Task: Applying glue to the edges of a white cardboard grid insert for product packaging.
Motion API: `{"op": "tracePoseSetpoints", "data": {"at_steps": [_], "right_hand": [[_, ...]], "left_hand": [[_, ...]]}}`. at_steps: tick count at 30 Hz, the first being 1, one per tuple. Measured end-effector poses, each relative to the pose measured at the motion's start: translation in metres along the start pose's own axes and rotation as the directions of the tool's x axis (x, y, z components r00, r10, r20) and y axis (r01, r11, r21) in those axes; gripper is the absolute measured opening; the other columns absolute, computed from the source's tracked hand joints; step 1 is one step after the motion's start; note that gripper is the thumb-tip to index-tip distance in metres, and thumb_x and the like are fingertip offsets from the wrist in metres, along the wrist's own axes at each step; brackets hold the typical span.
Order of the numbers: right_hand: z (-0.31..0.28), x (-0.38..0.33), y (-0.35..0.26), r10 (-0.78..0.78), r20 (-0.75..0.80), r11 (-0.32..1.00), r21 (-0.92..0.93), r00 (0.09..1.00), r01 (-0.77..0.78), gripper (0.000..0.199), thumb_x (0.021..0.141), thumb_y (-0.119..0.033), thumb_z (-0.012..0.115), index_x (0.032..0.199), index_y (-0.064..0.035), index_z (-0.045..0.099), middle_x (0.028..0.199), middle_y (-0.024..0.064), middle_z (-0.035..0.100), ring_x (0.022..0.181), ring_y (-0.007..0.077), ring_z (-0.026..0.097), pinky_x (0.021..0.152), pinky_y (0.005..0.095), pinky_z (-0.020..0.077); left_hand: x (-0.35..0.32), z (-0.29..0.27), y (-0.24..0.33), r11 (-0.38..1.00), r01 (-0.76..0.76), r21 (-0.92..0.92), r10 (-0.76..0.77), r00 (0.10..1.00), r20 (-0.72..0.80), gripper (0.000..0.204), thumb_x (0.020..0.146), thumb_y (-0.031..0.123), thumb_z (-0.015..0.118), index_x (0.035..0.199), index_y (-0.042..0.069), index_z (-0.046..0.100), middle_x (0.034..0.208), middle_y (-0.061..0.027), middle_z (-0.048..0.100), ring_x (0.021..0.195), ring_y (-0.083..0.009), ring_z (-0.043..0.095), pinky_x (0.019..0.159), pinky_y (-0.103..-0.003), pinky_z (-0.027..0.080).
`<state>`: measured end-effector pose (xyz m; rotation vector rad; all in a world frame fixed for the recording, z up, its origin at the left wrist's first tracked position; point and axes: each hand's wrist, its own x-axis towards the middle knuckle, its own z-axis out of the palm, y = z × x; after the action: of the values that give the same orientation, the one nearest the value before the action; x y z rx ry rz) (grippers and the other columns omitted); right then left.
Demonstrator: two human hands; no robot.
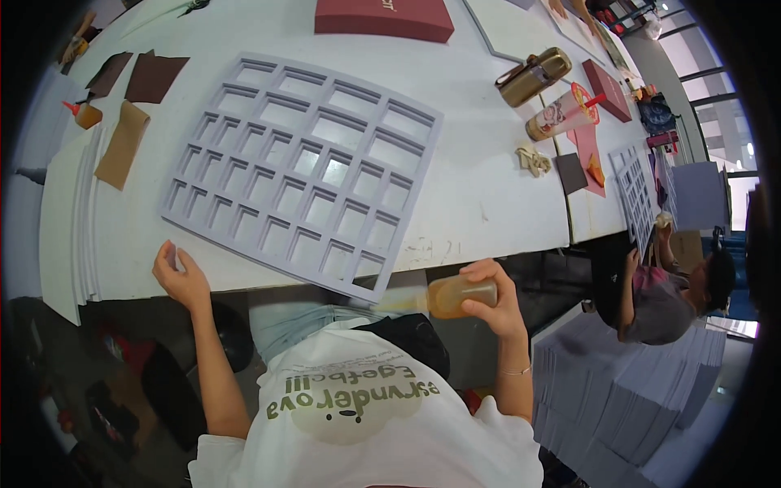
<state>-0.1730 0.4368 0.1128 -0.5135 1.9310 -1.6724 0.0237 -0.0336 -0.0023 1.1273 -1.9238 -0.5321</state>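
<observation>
A grey-lilac grid frame point(305, 104) with many rectangular openings lies flat on the white table, its lower right corner reaching the near edge. My right hand point(498, 302) is wrapped round a squeeze bottle point(452, 298) of amber, glue-like liquid. The bottle is tipped on its side, its pale nozzle pointing left, close to the frame's near corner. Near the frame's lower left corner my left hand point(184, 276) is raised by the table edge, thumb and fingers apart and loosely curved, with nothing visible in it.
Brown cloth-like pieces point(124, 146) and stacked white boards point(69, 220) lie left, beside another glue bottle point(84, 114). A dark red box point(382, 18) is at the back. Right are a gold flask point(534, 77), a drink cup point(560, 114) and a crumpled cloth point(533, 161). Another person point(667, 297) works farther right.
</observation>
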Motion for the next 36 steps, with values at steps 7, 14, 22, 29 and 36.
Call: {"op": "tracePoseSetpoints", "data": {"at_steps": [7,14,22,29,36], "right_hand": [[-0.023,-0.002,0.043,-0.027,-0.158,0.672,0.728,0.987,0.135,0.044,0.085,-0.023,0.064,0.125,-0.0132,0.048,0.123,0.0175,0.054,0.112,0.0340,0.054,0.070,0.0395,0.0546],[-0.017,0.040,0.094,0.097,-0.213,0.308,0.935,0.972,0.175,0.042,0.089,-0.021,0.061,0.129,-0.0174,0.051,0.131,0.0151,0.050,0.117,0.0356,0.050,0.072,0.0427,0.0535],[-0.009,0.045,0.093,0.034,-0.251,0.251,0.939,0.967,0.235,0.046,0.093,-0.034,0.049,0.128,-0.0040,0.049,0.126,0.0137,0.052,0.094,0.0259,0.053,0.068,0.0341,0.0485],[-0.016,0.056,0.097,0.084,-0.235,0.087,0.970,0.968,0.228,0.040,0.090,-0.039,0.054,0.123,-0.0152,0.057,0.122,0.0038,0.060,0.109,0.0277,0.055,0.062,0.0311,0.0507],[-0.017,0.045,0.111,-0.016,-0.213,-0.007,0.977,0.977,0.213,0.049,0.086,-0.031,0.063,0.128,-0.0108,0.048,0.116,0.0104,0.056,0.091,0.0237,0.052,0.066,0.0352,0.0493]], "left_hand": [[0.021,-0.023,0.074,0.926,-0.376,-0.019,0.355,0.854,0.380,0.067,0.068,-0.006,0.055,0.133,0.002,0.040,0.133,-0.0199,0.041,0.126,-0.0376,0.035,0.106,-0.047,0.027],[0.065,-0.020,0.134,0.663,-0.736,-0.136,0.437,0.233,0.869,0.105,0.061,0.012,0.077,0.145,0.002,0.017,0.145,-0.0168,0.031,0.138,-0.0362,0.020,0.106,-0.058,0.020],[0.080,0.002,0.140,0.465,-0.856,-0.226,0.457,0.013,0.889,0.100,0.059,0.031,0.080,0.141,0.005,0.029,0.124,-0.0153,0.048,0.124,-0.0322,0.039,0.104,-0.055,0.024],[0.073,0.003,0.153,0.470,-0.804,-0.364,0.760,0.159,0.630,0.076,0.060,0.034,0.080,0.125,0.013,0.046,0.121,-0.0062,0.051,0.122,-0.0246,0.041,0.103,-0.051,0.023],[0.116,0.072,0.240,0.475,-0.802,-0.364,0.820,0.253,0.513,0.077,0.061,0.033,0.077,0.126,0.012,0.043,0.123,-0.0079,0.047,0.124,-0.0285,0.037,0.101,-0.050,0.022]]}}
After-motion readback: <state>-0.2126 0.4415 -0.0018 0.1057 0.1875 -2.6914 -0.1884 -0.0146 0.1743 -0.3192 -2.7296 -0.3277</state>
